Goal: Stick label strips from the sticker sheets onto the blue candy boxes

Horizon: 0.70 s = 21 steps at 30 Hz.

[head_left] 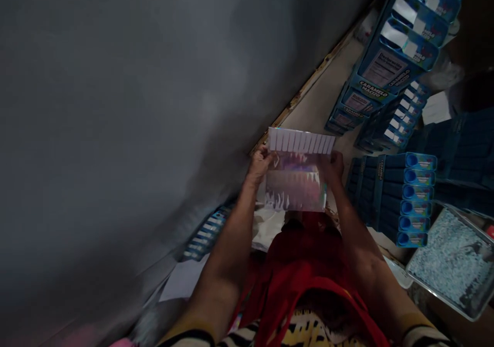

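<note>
A shiny, see-through plastic sheet (295,187) is stretched between my two hands in front of my body. Along its far edge runs a row of several white strips (301,141); whether they are printed on it or lie under it I cannot tell. My left hand (259,166) pinches the sheet's left side, thumb on top. On the right side, my right hand (334,168) grips the same sheet, its fingers in shadow and partly hidden. Close to my right hand stands a row of blue boxes (419,192) with printed ends.
Tall stacks of blue "Caramelo Macizo" boxes (382,66) rise at the upper right. A metal tray (440,298) of pale blue bits sits at the lower right. A grey wall (116,105) fills the left. More blue boxes (206,233) and white paper (183,280) lie lower left.
</note>
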Motion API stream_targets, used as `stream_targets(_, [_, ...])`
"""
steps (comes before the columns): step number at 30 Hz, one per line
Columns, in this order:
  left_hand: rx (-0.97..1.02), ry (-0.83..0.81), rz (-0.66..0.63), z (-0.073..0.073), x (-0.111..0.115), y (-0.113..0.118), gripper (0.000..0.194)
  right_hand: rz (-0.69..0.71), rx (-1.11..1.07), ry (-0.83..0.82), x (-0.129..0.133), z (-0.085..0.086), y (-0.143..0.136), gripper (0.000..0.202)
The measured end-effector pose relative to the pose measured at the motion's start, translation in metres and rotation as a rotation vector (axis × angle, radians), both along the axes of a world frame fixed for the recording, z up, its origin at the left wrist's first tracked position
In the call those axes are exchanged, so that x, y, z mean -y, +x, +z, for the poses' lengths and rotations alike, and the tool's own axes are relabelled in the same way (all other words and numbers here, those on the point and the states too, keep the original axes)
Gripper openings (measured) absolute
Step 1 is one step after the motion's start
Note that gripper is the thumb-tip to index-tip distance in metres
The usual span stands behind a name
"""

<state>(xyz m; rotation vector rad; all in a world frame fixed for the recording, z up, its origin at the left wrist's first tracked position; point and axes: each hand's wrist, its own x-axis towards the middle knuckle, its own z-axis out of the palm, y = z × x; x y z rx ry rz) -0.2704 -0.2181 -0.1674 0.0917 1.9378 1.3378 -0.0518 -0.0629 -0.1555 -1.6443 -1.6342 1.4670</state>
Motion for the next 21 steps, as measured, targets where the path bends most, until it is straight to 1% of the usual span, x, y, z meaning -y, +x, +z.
stream_targets(2, [-0.007,-0.016,0.064,0.004,0.001,0.004,0.043,-0.08,-0.085,-0.023,0.004,0.002,0.0,0.04])
stream_targets(4, [-0.031,-0.004,0.104,0.008,0.002,0.007,0.058,-0.098,-0.129,-0.022,0.007,0.007,0.001,0.045])
stream_targets(6, [-0.058,0.06,0.071,0.014,0.004,0.009,0.078,-0.08,-0.158,0.009,0.008,0.014,0.002,0.048])
stream_targets(7, [-0.075,0.092,0.031,0.017,0.005,0.009,0.084,-0.056,-0.164,0.023,0.007,0.019,0.003,0.045])
stream_targets(8, [-0.089,0.11,-0.021,0.021,0.006,0.007,0.084,-0.02,-0.164,0.033,0.006,0.023,0.005,0.04])
stream_targets(10, [-0.115,0.093,-0.124,0.028,0.01,0.002,0.067,0.072,-0.17,0.027,0.002,0.033,0.008,0.03])
stream_targets(12, [-0.115,0.053,-0.213,0.035,0.014,-0.005,0.049,0.157,-0.211,-0.015,-0.002,0.041,0.011,0.029])
stream_targets(13, [-0.102,0.034,-0.247,0.038,0.017,-0.008,0.045,0.188,-0.236,-0.047,-0.003,0.043,0.012,0.031])
stream_targets(16, [-0.045,0.004,-0.282,0.047,0.026,-0.013,0.046,0.211,-0.278,-0.144,-0.001,0.046,0.017,0.038])
stream_targets(19, [0.0,0.014,-0.24,0.055,0.035,-0.011,0.055,0.188,-0.28,-0.207,0.005,0.043,0.022,0.052])
stream_targets(21, [0.011,0.014,-0.215,0.059,0.041,-0.006,0.062,0.207,-0.253,-0.22,0.008,0.041,0.025,0.056])
